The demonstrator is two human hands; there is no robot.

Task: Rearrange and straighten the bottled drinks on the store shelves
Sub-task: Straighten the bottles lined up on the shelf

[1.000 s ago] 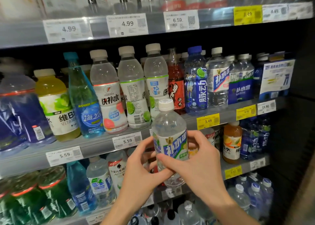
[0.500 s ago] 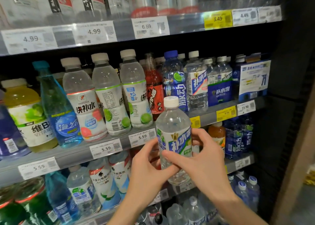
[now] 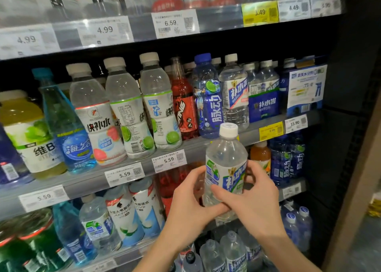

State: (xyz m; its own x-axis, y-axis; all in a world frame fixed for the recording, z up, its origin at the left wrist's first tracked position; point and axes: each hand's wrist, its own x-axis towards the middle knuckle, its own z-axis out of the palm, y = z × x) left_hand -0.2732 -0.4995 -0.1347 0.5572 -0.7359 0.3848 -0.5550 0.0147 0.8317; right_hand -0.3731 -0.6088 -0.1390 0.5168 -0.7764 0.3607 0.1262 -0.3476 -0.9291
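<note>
Hands, nearest the camera: left hand (image 3: 188, 199) and right hand (image 3: 256, 199), both wrapped round one clear bottle (image 3: 225, 166) with a white cap and a green-and-blue label. The left cups the lower left side with the thumb along the label edge; the right grips from the right, its thumb lying across the front below the label. Bottle upright, held in the air in front of the shelving, off any shelf, label turned outward; a two-handed hold of this kind suits turning it to face front before it is set down.

Lower shelf, directly behind the bottle: an orange drink bottle (image 3: 260, 156) just to its right, then dark blue bottles (image 3: 287, 160); white-labelled bottles (image 3: 134, 212) to the left. A gap appears to sit behind the hands, likely the slot this bottle belongs to, though it is mostly hidden.

Middle shelf (image 3: 218, 143), its edge level with the held bottle's cap: a yellow drink (image 3: 28, 133), a tall blue bottle (image 3: 64, 125), three pale bottles with beige caps (image 3: 127, 111), whose labels face different ways, a red bottle (image 3: 184, 105), a blue-capped bottle (image 3: 208, 98), and a clear bottle with a similar but blue-and-red label (image 3: 235, 94). Price tags (image 3: 169, 160) clip along the rail.

Top shelf, farthest: bottle bases only, blurred.
</note>
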